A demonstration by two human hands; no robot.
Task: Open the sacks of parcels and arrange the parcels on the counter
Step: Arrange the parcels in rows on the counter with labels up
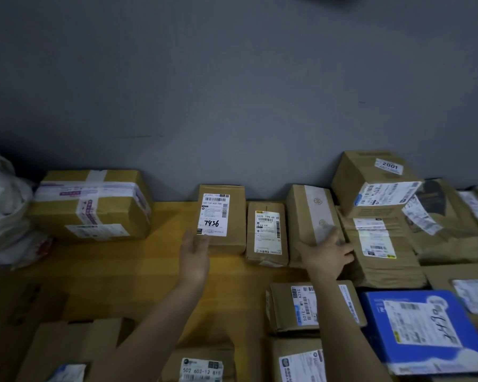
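Two bare hands reach across a yellow counter lined with parcels. From the left: white sacks, a large taped carton, then the left hand, flat and open, fingertips at the near left corner of the box marked 7436, whose long axis runs toward the wall. The right hand, fingers spread, rests on the white-taped box, gripping nothing.

Grey-blue wall, faint dark scuffs
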